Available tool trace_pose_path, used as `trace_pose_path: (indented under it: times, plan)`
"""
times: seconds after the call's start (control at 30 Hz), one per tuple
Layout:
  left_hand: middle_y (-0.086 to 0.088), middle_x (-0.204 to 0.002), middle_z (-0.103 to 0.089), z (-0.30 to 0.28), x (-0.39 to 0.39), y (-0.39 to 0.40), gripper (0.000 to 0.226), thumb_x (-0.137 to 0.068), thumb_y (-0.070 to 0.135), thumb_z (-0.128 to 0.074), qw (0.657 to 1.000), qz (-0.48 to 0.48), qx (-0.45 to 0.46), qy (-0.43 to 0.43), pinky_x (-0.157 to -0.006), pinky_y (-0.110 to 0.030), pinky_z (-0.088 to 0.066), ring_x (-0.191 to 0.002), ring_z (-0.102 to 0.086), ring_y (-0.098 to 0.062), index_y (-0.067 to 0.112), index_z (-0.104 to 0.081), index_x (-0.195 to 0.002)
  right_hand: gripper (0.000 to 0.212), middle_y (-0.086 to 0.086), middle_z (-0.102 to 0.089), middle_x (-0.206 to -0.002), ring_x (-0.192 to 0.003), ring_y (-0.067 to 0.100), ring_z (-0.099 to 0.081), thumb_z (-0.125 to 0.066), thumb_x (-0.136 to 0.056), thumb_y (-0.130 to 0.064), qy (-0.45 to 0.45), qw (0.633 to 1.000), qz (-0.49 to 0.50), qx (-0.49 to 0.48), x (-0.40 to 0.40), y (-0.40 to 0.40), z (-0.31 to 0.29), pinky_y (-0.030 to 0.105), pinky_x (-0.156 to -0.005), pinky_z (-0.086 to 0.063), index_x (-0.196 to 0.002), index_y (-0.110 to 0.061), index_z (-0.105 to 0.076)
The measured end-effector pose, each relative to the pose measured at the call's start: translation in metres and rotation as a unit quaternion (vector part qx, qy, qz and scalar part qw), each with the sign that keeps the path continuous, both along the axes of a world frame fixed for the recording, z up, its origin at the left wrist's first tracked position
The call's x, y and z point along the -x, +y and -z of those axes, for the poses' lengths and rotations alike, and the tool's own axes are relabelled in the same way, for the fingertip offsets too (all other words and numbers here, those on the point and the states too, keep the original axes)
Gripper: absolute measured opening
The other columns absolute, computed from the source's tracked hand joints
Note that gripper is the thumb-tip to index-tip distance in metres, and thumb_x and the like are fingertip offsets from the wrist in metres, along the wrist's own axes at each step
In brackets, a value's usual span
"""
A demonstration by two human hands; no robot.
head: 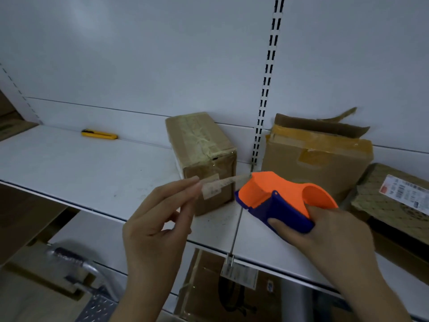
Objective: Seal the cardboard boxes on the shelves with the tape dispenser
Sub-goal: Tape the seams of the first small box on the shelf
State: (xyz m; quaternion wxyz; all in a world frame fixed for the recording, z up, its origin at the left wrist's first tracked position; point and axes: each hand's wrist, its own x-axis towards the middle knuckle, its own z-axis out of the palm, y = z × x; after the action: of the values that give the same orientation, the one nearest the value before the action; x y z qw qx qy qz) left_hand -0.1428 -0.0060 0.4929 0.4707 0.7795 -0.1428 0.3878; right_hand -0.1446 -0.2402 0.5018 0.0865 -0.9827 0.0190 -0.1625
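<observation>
My right hand (329,231) gripped the dispenser (276,201), thumb pressed on its blue plastic side and fingers curled under, the rounded orange shell on top. My left hand (155,228) pinched the free end of the tape (220,184) between thumb and fingertips, the other fingers loosely bent. The strip ran taut from my fingers to the dispenser's nose, thin and clear-brown.

Both hands hovered above the front edge of the white shelf (81,173), which looked like smooth metal with some dirt specks. Just behind the tape, and partly hidden by it, stood the small box (202,149), a narrow cardboard block already wrapped in wrinkled yellowish tape. Right of that box, past the slotted upright (264,101), sat the big box (318,163), its top flaps torn and standing up, with patches of orange-brown tape. Further right of the small box lay a flat parcel (390,194) with a printed label. Far left of the small box, against the back panel, lay a yellow cutter (99,134). Below the small box, under the shelf, were more cartons (209,287), and at lower left a metal step ladder (76,268).
</observation>
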Motion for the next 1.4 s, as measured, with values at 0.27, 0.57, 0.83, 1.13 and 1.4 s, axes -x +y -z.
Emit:
trace_pose_path:
  times: [0.27, 0.57, 0.83, 1.13, 1.4]
  plan:
    - [-0.003, -0.076, -0.071, -0.024, -0.005, 0.026, 0.042, -0.081, 0.007, -0.073, 0.946, 0.036, 0.225, 0.229, -0.064, -0.017, -0.057, -0.068, -0.069, -0.010, 0.034, -0.071, -0.113, 0.075, -0.012, -0.056, -0.063, -0.057, -0.001, -0.053, -0.013, -0.039, -0.091, 0.153, 0.971, -0.101, 0.153, -0.031, -0.011, -0.115, 0.012, -0.056, -0.041, -0.078, -0.038, -0.050]
    - [-0.003, -0.071, -0.072, -0.032, -0.024, 0.051, 0.021, -0.083, 0.007, -0.075, 0.934, 0.042, 0.246, 0.255, -0.072, -0.023, -0.060, -0.075, -0.074, -0.016, 0.018, -0.077, -0.101, 0.076, -0.008, -0.069, -0.061, -0.058, 0.005, -0.065, -0.047, -0.041, -0.087, 0.217, 0.957, -0.176, 0.081, -0.084, -0.004, -0.152, 0.022, -0.058, -0.052, -0.078, -0.025, -0.071]
    - [0.000, -0.069, -0.071, -0.030, -0.043, 0.064, 0.018, -0.086, 0.008, -0.074, 0.918, 0.054, 0.277, 0.278, -0.069, -0.016, -0.054, -0.076, -0.072, -0.013, 0.019, -0.078, -0.099, 0.065, -0.016, -0.069, -0.062, -0.059, 0.000, -0.066, -0.056, -0.044, -0.078, 0.277, 0.942, -0.180, 0.049, -0.105, 0.004, -0.158, 0.015, -0.052, -0.045, -0.076, -0.023, -0.070]
    - [0.003, -0.068, -0.071, -0.010, -0.056, 0.061, 0.020, -0.087, 0.012, -0.074, 0.911, 0.040, 0.272, 0.306, -0.073, -0.022, -0.053, -0.081, -0.073, -0.014, 0.021, -0.076, -0.104, 0.067, -0.011, -0.071, -0.066, -0.062, 0.006, -0.069, -0.058, -0.047, -0.076, 0.310, 0.933, -0.173, 0.058, -0.131, 0.007, -0.154, 0.017, -0.054, -0.048, -0.080, -0.020, -0.070]
    - [-0.001, -0.071, -0.072, 0.007, -0.069, 0.055, 0.018, -0.088, 0.012, -0.073, 0.882, 0.058, 0.317, 0.344, -0.073, -0.022, -0.051, -0.076, -0.068, -0.010, 0.022, -0.076, -0.102, 0.076, -0.002, -0.075, -0.075, -0.069, 0.015, -0.073, -0.063, -0.052, -0.081, 0.370, 0.914, -0.160, 0.049, -0.151, 0.012, -0.149, 0.024, -0.062, -0.053, -0.089, -0.015, -0.071]
